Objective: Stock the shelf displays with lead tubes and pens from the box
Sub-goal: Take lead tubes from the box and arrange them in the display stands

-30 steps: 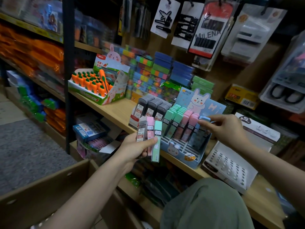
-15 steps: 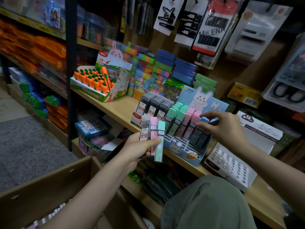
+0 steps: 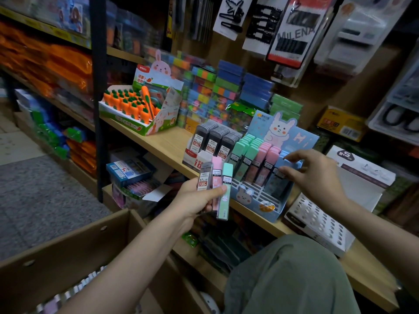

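Note:
My left hand [image 3: 195, 200] grips three lead tubes fanned upright: a grey one [image 3: 204, 175], a pink one [image 3: 216, 169] and a green one [image 3: 225, 191]. It hovers just in front of the shelf edge. The blue bunny display [image 3: 256, 200] on the shelf holds rows of green, pink and blue tubes. My right hand [image 3: 317, 175] is at the display's right row, with thumb and forefinger spread apart over a blue tube [image 3: 281, 158] standing there. To the display's left, a display of black lead tubes [image 3: 210, 141] is packed full.
A carrot pen display [image 3: 136, 105] stands further left on the wooden shelf [image 3: 163, 141]. A white box with holes [image 3: 317, 220] lies right of the bunny display. The cardboard box [image 3: 68, 250] sits at lower left, my knee [image 3: 294, 275] at lower right. Packaged goods hang above.
My right hand's thumb and forefinger, earlier pinched on the blue tube at the display's right row, have spread apart and drawn slightly right. The left hand keeps its three tubes.

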Demonstrator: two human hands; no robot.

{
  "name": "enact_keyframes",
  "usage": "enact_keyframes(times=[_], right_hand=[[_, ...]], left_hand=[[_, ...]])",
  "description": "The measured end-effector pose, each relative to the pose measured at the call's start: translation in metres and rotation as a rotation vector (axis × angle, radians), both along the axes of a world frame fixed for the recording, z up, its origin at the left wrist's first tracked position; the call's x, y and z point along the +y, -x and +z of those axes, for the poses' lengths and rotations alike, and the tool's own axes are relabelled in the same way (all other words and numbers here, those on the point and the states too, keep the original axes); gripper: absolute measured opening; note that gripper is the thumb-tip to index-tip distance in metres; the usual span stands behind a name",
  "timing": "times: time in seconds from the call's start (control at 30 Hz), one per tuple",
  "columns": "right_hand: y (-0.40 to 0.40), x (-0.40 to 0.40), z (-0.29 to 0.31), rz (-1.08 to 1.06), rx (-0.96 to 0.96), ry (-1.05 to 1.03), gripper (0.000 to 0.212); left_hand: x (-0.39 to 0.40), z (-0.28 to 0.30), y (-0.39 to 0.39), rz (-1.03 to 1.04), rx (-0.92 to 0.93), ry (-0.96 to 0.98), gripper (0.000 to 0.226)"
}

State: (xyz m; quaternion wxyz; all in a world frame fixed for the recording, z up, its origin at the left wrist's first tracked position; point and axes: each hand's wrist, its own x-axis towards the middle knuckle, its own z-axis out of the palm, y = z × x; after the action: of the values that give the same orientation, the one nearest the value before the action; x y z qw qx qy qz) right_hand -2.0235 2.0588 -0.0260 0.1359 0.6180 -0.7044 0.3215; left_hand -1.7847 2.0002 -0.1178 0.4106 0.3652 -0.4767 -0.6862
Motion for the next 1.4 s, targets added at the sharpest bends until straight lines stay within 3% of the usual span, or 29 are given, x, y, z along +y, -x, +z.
enact_keyframes(times=[0.3, 0.37, 0.5, 0.67, 0.8, 0.97, 1.13, 1.4], right_hand=[[-0.007, -0.005, -0.004, -0.063, 0.219, 0.025, 0.034], [-0.007, -0.002, -0.003, -0.036, 0.196, 0.046, 0.041], [-0.024, 0.005, -0.001, 0.088, 0.012, 0.111, 0.043], [-0.071, 0.002, -0.012, 0.295, -0.448, -0.286, 0.055], [-0.084, -0.004, -0.012, 0.299, -0.549, -0.271, 0.036], [-0.075, -0.007, 0.0, 0.314, -0.682, -0.187, 0.033], [-0.053, -0.01, 0.013, 0.173, -0.285, 0.089, 0.031], [-0.061, -0.03, -0.01, 0.209, -0.176, 0.127, 0.031]], left_hand=[[0.001, -0.001, 0.002, -0.046, 0.018, 0.008, 0.017], [0.001, -0.001, 0.003, -0.065, 0.04, 0.018, 0.016], [0.002, 0.001, 0.001, -0.141, 0.096, 0.042, 0.017], [0.0, 0.0, 0.002, -0.212, 0.152, 0.037, 0.022], [-0.003, -0.002, 0.002, -0.203, 0.182, -0.015, 0.021], [-0.01, -0.005, -0.003, -0.107, 0.204, -0.07, 0.019], [-0.017, -0.003, -0.014, 0.035, 0.037, -0.011, 0.019], [-0.017, -0.006, -0.012, 0.073, 0.0, 0.044, 0.017]])
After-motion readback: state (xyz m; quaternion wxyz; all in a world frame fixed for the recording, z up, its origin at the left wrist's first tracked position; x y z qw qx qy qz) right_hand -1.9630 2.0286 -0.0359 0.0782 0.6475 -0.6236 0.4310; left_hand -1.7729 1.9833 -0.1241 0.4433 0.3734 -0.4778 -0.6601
